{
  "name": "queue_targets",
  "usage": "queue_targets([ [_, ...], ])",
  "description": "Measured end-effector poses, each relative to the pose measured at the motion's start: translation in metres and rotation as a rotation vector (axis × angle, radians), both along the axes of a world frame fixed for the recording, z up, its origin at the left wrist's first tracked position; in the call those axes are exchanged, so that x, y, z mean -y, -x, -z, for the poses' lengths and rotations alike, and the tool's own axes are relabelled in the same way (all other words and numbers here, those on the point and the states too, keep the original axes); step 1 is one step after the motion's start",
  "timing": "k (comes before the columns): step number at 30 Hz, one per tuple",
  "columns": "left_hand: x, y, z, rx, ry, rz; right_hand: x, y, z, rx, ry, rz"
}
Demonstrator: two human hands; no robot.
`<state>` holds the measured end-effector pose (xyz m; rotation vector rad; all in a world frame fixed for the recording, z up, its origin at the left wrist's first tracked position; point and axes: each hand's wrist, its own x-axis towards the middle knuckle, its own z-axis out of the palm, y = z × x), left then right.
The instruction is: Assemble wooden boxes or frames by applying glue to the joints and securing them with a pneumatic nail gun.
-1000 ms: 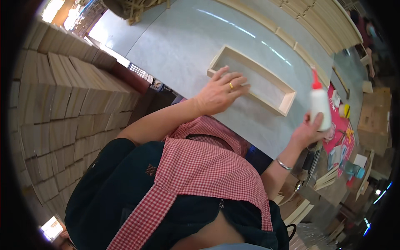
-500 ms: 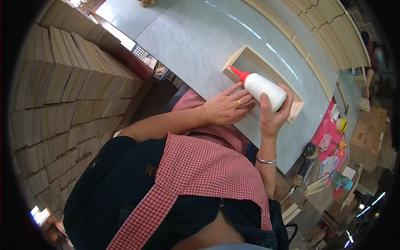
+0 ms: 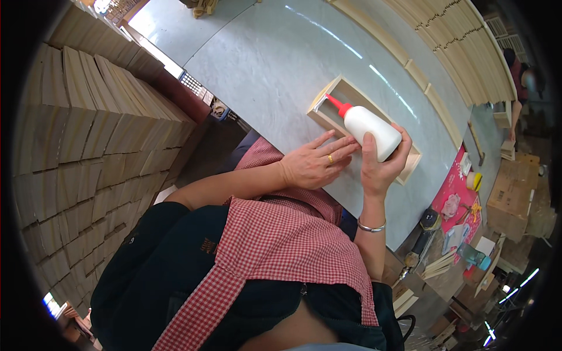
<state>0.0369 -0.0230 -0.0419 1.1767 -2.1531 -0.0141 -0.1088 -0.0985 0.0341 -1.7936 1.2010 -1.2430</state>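
Note:
A shallow wooden frame (image 3: pixel 339 88) lies on the pale grey table (image 3: pixel 263 58). My right hand (image 3: pixel 380 167) grips a white glue bottle (image 3: pixel 372 130) with a red nozzle, tilted so the tip sits at the frame's left inner corner. My left hand (image 3: pixel 313 164), wearing a ring, lies flat with fingers spread on the table against the frame's near edge, touching the bottle's side.
Tall stacks of wooden boards (image 3: pixel 88 146) rise at the left. Long wooden strips (image 3: pixel 456 52) line the table's far side. A red mat with small tools (image 3: pixel 459 205) and cardboard boxes (image 3: pixel 512 193) sit at the right. Another person (image 3: pixel 518 76) stands far right.
My right hand has brought the glue bottle from the right over the frame and tipped its nozzle to the left corner. My left hand stays by the frame's near edge.

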Motion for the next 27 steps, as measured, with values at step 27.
queue_targets([
  [27,0.000,0.003,-0.001,0.037,0.005,-0.035,0.013,0.043,-0.012,-0.190,0.163,0.261],
])
